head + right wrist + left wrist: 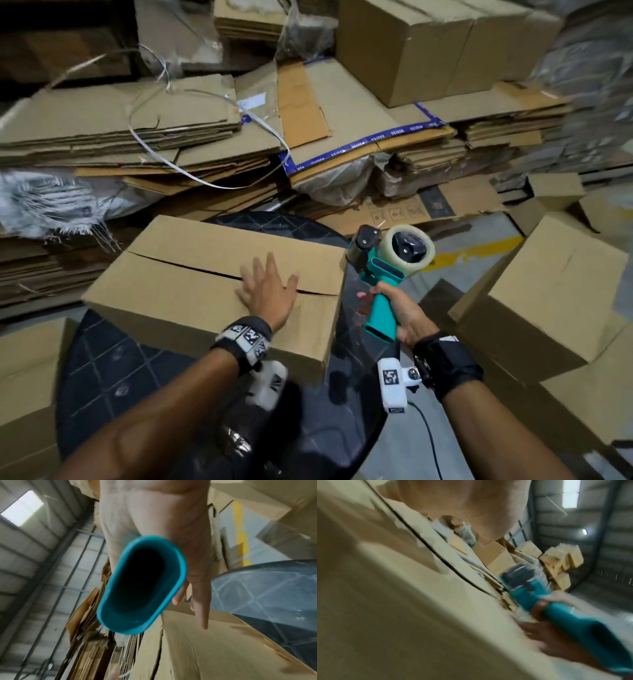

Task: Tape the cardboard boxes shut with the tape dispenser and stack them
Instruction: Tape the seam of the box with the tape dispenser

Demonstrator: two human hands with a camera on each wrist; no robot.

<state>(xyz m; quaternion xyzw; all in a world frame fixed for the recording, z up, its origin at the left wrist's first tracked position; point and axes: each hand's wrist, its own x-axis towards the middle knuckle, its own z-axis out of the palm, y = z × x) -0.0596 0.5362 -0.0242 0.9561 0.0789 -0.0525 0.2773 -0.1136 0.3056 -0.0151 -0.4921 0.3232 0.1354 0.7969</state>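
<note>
The box (pixel 191 281) is sitting on the dark round tabletop (pixel 113 370), flaps meeting at an untaped seam. The left hand (pixel 269 294) is lying flat, fingers spread, probably pinning the flaps. The right hand (pixel 399 315) is gripping the dispenser (pixel 387 270) just off the box's end. Flattened cardboard (pixel 359 147) behind has blue printed tape, writing too blurry to read.

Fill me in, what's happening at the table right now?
A person is about to tape a cardboard box on the round dark table. The left hand lies flat over its untaped top seam, and the right hand holds the teal tape dispenser just off the box's right end. More boxes sit around.
</note>
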